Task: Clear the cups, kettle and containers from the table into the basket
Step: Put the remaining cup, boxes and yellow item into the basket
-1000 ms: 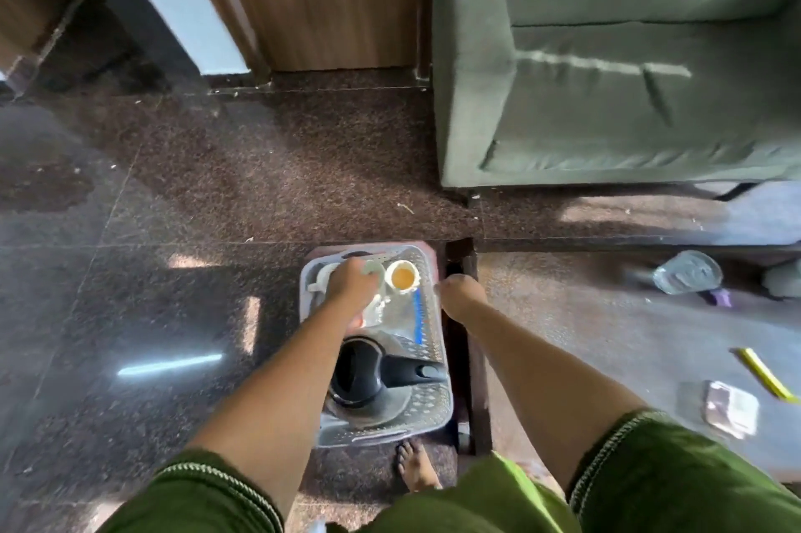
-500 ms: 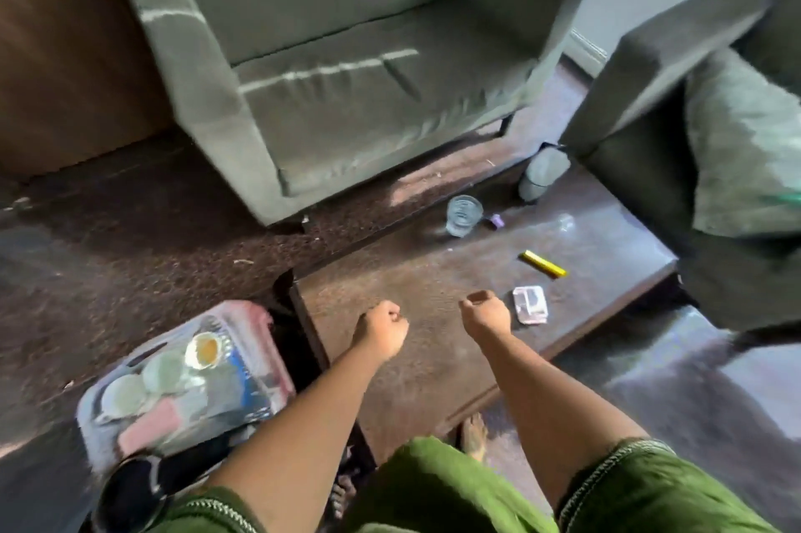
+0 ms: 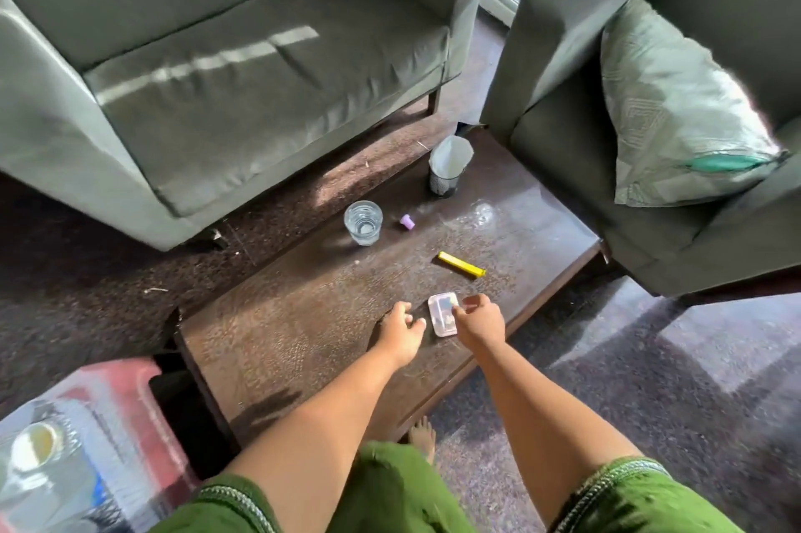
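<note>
A small clear plastic container (image 3: 442, 314) lies near the front edge of the dark wooden table (image 3: 294, 333). My right hand (image 3: 480, 320) is at its right side, thumb and forefinger pinched on its upper right corner. My left hand (image 3: 401, 331) rests on the table just left of it, fingers apart, holding nothing. A glass of water (image 3: 363, 222) stands farther back on the table. A black mesh cup with white paper in it (image 3: 448, 168) stands at the far end. The grey basket (image 3: 113, 467) sits at bottom left, blurred, with a cup of yellow liquid (image 3: 34, 443) inside.
A purple cap (image 3: 407, 222) and a yellow stick (image 3: 461, 264) lie on the table. The basket rests on a red stool (image 3: 121, 378). A green sofa (image 3: 242, 69) stands behind the table, another with a cushion (image 3: 680, 108) at the right. My bare foot (image 3: 422, 437) is under the table's edge.
The view swung from the basket to the table. Both hands left the basket, came over the table as fists, then reached the clear container; the left opened and the right pinched its corner.
</note>
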Available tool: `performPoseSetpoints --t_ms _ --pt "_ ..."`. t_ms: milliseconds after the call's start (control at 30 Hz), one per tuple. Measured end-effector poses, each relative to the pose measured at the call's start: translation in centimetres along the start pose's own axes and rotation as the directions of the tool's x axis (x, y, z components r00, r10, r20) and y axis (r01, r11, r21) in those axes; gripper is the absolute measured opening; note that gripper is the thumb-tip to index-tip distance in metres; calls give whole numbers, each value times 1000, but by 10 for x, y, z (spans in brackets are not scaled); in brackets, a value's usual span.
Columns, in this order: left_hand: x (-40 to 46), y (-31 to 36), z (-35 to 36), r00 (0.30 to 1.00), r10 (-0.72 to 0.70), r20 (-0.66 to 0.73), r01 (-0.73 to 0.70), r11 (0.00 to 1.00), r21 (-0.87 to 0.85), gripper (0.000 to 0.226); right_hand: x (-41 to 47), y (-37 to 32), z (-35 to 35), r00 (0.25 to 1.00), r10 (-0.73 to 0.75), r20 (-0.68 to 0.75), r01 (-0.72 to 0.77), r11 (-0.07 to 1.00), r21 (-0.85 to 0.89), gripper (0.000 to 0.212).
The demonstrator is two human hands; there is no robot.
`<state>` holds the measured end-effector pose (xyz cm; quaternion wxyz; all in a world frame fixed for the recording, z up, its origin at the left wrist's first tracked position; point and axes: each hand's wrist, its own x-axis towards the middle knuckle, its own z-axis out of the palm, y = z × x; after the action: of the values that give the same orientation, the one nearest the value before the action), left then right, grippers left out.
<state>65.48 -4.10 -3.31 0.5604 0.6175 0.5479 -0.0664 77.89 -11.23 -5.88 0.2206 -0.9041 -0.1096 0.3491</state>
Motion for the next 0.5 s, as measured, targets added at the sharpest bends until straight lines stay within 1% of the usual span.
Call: performPoseSetpoints --t_ms 133,233,300,400,467,500 --pt "26 19 17 1000 12 8 -12 1000 17 46 28 8 -3 999 -7 41 10 997 -80 45" --pt "43 24 25 1000 4 9 -5 999 47 47 44 16 0 998 -3 68 18 974 -225 56" --pt "52 25 28 1000 -3 6 3 999 52 48 54 21 4 996 -1 89 27 957 -290 63" --pt "62 20 32 999 -36 -10 36 999 14 48 65 27 20 993 -4 118 40 950 -310 66" --pt "68 14 35 996 -78 -31 77 997 -28 49 70 28 35 988 -25 153 74 943 -326 67" --pt "71 11 36 995 -92 -42 90 995 -47 49 73 27 44 984 -41 175 99 935 -339 71"
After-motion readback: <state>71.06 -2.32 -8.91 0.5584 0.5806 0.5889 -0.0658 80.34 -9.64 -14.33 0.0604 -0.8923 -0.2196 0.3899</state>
